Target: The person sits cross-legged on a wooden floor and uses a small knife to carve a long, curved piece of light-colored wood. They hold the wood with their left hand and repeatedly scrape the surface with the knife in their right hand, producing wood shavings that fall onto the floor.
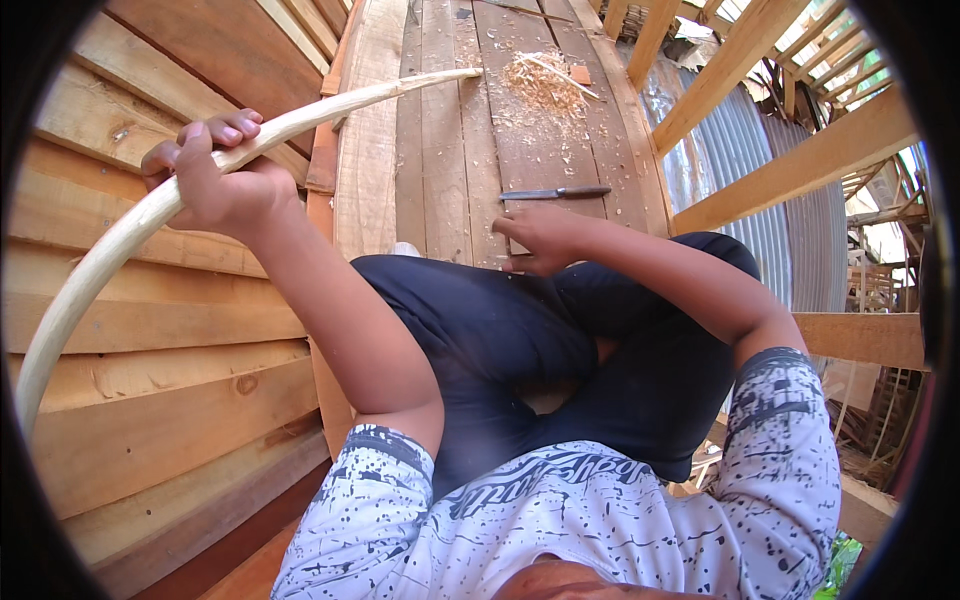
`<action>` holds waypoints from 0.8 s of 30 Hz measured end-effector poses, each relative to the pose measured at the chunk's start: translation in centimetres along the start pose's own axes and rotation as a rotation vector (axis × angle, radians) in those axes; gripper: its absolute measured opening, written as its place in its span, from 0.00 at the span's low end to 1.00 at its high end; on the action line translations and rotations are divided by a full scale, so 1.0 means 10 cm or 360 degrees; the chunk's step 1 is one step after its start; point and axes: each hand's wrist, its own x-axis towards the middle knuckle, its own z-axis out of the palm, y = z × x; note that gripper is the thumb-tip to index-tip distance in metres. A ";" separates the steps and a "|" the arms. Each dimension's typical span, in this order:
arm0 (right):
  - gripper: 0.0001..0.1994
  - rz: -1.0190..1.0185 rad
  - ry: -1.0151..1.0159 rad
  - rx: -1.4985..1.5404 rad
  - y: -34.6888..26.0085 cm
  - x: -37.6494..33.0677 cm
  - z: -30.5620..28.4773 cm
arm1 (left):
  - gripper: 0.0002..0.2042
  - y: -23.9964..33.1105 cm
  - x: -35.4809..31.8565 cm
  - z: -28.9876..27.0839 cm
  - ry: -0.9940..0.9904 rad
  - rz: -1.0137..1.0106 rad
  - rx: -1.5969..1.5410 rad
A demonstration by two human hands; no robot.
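Observation:
A long, pale, peeled wooden stick [330, 107] slants across the upper left. Its thin tip points at the plank floor, and its thicker end runs out toward the left rim. My left hand [225, 175] is raised beside the plank wall with its fingers closed around the stick. Low over my folded legs, my right hand [540, 238] holds nothing that I can see, its fingers loosely bent and apart. Just beyond it, a knife [555, 193] with a dark handle lies flat on the boards, blade to the left, apart from the fingers.
Wood shavings [545, 85] are heaped on the plank floor [440, 190] ahead, with a small reddish block [580, 75] beside them. A plank wall [170, 390] rises close on my left. Wooden rails [800, 170] and corrugated metal sheets [740, 180] stand on the right.

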 end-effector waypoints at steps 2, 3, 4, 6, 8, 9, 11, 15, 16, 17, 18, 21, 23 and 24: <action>0.34 0.0137 -0.0654 0.0280 -0.11 -0.14 -0.14 | 0.12 0.04 0.00 0.03 0.0003 0.0018 0.0043; 0.31 0.0356 -0.1200 0.0714 -0.12 -0.17 -0.13 | 0.12 0.03 0.03 0.05 -0.0026 0.0015 0.0059; 0.28 0.0574 -0.1739 0.1156 -0.12 -0.21 -0.12 | 0.12 0.02 0.04 0.06 -0.0055 0.0012 0.0075; 0.28 -0.0042 -0.0585 0.0748 0.21 -0.19 0.15 | 0.13 0.03 0.03 0.11 0.0041 -0.0065 0.0076; 0.29 -0.0201 0.0738 0.0269 0.47 -0.06 0.15 | 0.14 0.06 0.00 0.22 0.0186 -0.0084 0.0204; 0.30 -0.0047 -0.0085 0.0607 0.41 -0.09 -0.17 | 0.16 0.06 0.01 0.18 0.0180 -0.0122 0.0197; 0.29 0.0042 -0.0963 0.1091 0.18 -0.13 -0.18 | 0.16 0.10 0.02 0.16 0.0157 -0.0122 0.0240; 0.29 -0.0006 0.0032 0.0998 0.04 -0.05 0.12 | 0.18 0.14 0.01 0.20 0.0117 -0.0143 0.0246; 0.28 -0.0047 0.0369 0.0824 0.15 0.01 0.12 | 0.18 0.14 0.00 0.22 0.0114 -0.0151 0.0244; 0.28 -0.0045 0.0711 0.0618 0.25 0.07 0.12 | 0.18 0.14 -0.01 0.25 0.0111 -0.0158 0.0245; 0.27 -0.0117 0.0789 0.0413 0.49 0.18 0.02 | 0.19 0.14 -0.03 0.27 0.0101 -0.0162 0.0248; 0.21 0.0778 0.0557 -0.0247 0.87 0.27 0.00 | 0.24 0.13 -0.01 0.17 -0.0008 -0.0105 0.0203; 0.19 0.0961 0.0622 -0.0381 1.19 0.24 0.13 | 0.25 0.12 -0.02 0.14 -0.0127 -0.0116 0.0150; 0.18 0.0983 0.0648 -0.0401 1.30 0.26 0.18 | 0.25 0.11 -0.03 0.12 -0.0185 -0.0122 0.0133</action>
